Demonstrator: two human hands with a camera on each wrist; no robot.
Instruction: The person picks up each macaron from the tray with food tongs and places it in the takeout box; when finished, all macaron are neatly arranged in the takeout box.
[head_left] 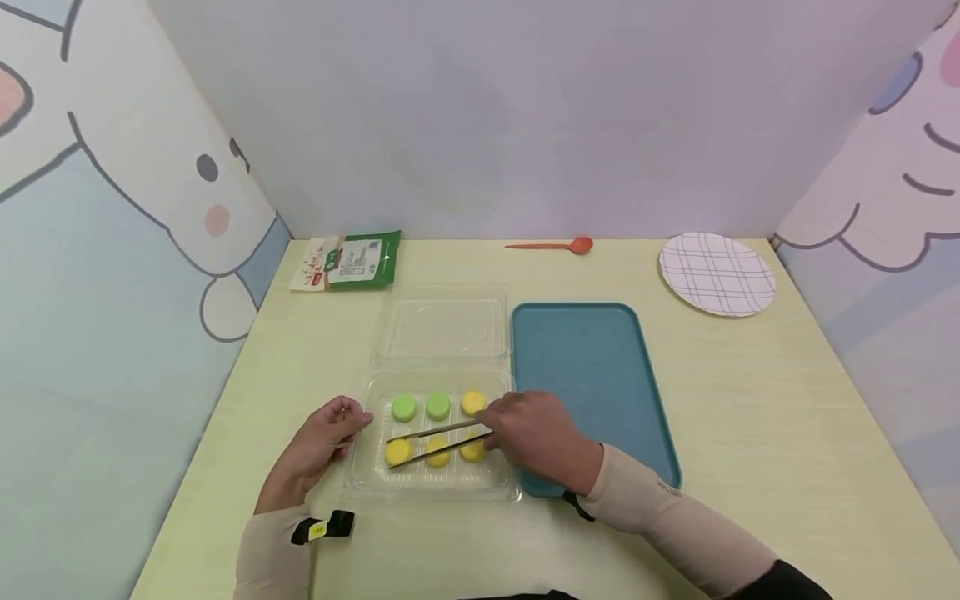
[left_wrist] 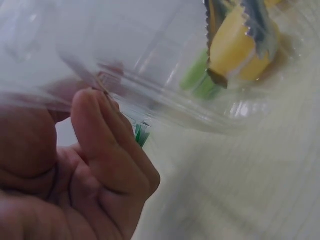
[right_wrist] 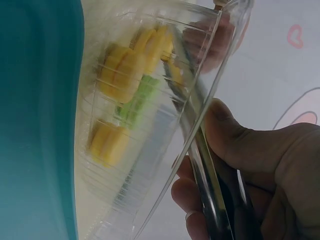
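Observation:
A clear plastic clamshell box [head_left: 358, 478] lies open on the table, its lid [head_left: 442, 329] folded back. Inside are two green round cakes [head_left: 404, 407] and several yellow ones. My right hand [head_left: 525, 429] grips metal tongs [head_left: 442, 430] over the box. The tong tips sit on either side of the front-left yellow cake [head_left: 397, 451]. The left wrist view shows the toothed tong tips [left_wrist: 257, 25] against that yellow cake [left_wrist: 235, 50]. My left hand [head_left: 330, 429] holds the box's left rim, fingers [left_wrist: 100, 145] curled against the plastic.
A teal tray [head_left: 592, 375] lies just right of the box, under my right wrist. At the back stand a green packet [head_left: 348, 261], an orange spoon [head_left: 555, 245] and a checked round plate [head_left: 716, 272]. Booth walls close in three sides.

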